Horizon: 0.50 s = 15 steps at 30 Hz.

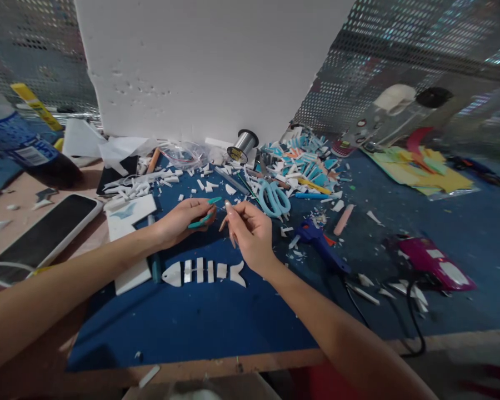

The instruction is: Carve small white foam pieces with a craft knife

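My left hand (183, 221) is closed around a small teal tool (200, 222), whose tip pokes out near the fingertips. My right hand (246, 229) pinches something thin just to the right of it; what it holds is too fine to make out. Both hands hover above a blue mat (200, 328). Just below them lies a white foam fish (203, 272) cut into several segments, head to the left and tail to the right.
Light blue scissors (274, 197), a thread spool (242, 145), foam scraps (304, 158), a blue glue gun (321, 244) and a pink tool (435, 262) lie to the right. A phone (45, 236), a bottle (23, 147) and foam slabs (130, 214) sit left. A white board (208, 66) stands behind.
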Available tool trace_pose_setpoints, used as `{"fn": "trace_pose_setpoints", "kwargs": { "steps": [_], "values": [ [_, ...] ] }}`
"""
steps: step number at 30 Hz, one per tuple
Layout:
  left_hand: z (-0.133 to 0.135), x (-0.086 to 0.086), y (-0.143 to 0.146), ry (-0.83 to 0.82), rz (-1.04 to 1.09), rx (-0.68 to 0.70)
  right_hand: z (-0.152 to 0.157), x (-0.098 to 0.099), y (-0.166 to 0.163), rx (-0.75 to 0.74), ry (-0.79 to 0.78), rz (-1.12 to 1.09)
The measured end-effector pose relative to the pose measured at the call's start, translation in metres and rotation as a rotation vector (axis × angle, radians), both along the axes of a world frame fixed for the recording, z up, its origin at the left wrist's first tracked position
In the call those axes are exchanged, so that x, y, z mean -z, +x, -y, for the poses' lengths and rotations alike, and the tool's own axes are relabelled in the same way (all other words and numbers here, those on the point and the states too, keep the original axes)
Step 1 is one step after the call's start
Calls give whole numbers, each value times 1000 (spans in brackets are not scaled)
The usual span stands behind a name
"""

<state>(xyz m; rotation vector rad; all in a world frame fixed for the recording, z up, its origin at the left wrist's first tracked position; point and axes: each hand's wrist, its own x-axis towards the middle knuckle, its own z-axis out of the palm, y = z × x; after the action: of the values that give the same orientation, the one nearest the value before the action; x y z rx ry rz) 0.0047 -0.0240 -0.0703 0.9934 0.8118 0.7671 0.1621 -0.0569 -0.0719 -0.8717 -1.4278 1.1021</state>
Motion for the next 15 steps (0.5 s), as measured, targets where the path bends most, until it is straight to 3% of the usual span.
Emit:
{"fn": "trace_pose_setpoints", "kwargs": {
  "steps": [15],
  "values": [
    [-2, 7, -2, 127, -33, 40, 0, -1, 0, -8, -11, -14]
  ]
}}
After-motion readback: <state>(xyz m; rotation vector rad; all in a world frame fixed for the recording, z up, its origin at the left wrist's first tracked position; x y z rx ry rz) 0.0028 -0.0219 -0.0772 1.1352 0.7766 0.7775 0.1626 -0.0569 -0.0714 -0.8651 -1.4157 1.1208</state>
